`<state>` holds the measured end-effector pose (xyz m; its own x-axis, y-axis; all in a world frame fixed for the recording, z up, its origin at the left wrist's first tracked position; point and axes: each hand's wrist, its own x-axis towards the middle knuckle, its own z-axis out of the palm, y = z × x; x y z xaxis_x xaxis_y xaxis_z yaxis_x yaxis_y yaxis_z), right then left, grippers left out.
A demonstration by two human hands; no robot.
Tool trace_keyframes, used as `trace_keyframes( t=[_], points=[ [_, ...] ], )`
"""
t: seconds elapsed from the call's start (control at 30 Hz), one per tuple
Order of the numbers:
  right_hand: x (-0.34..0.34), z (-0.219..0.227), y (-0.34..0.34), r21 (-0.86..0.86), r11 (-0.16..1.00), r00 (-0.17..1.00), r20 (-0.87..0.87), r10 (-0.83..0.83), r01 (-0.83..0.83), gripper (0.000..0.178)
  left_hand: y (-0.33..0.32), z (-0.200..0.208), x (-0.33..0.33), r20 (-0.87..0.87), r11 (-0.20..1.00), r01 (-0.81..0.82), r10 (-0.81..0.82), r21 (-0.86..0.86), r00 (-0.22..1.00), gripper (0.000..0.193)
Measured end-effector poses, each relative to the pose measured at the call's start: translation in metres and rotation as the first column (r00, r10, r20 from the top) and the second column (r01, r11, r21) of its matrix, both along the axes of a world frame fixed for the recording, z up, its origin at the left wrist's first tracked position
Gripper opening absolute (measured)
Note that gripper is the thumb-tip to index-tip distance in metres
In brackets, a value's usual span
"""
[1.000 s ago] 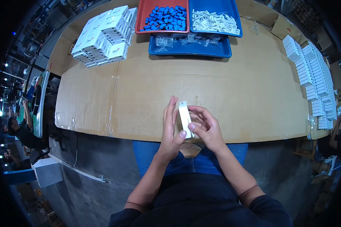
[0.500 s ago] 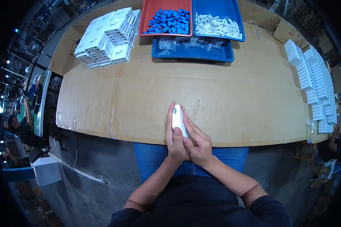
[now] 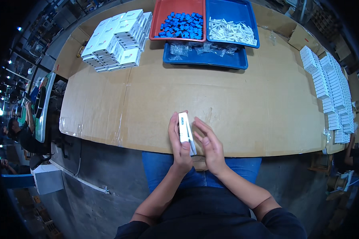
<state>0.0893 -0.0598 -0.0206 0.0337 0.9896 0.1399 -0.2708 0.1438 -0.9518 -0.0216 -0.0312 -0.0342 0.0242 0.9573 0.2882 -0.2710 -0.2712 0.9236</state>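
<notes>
Near the front edge of the cardboard-covered table, my left hand point(image 3: 179, 155) is closed round a slim white box point(image 3: 184, 128) with blue print on its top end. The thumb presses the box's near part while the fingers run up its left side. A dark gap shows along the right side of the box, and a white panel or flap seems to stand off there. My right hand point(image 3: 213, 153) is just right of the box, fingers apart and holding nothing. Whether its thumb touches the box I cannot tell.
White boxes point(image 3: 107, 40) are stacked at the back left. A red tray point(image 3: 157, 24) holds blue parts; a blue tray point(image 3: 249, 16) holds white pieces. Below them sits another blue tray point(image 3: 211, 62) with clear plastic bags. Small white cartons point(image 3: 320, 77) line the right edge.
My right hand has come away from the box and its fingers have spread. The box has turned in my left hand and a gap now shows along its right side.
</notes>
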Motion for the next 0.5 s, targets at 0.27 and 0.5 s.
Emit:
trace_keyframes(
  t=[0.27,0.5],
  points=[
    [0.012,0.028,0.007,-0.443,0.875,0.971,-0.215,0.108,-0.195,0.05,0.003,-0.008,-0.005,-0.2,0.99,0.026,0.002,0.138,0.98,0.104],
    [-0.002,0.027,-0.002,-0.371,0.919,0.979,-0.194,0.061,-0.131,0.053,0.0,-0.013,0.003,-0.357,0.947,-0.153,0.253,0.284,0.899,0.107]
  ],
)
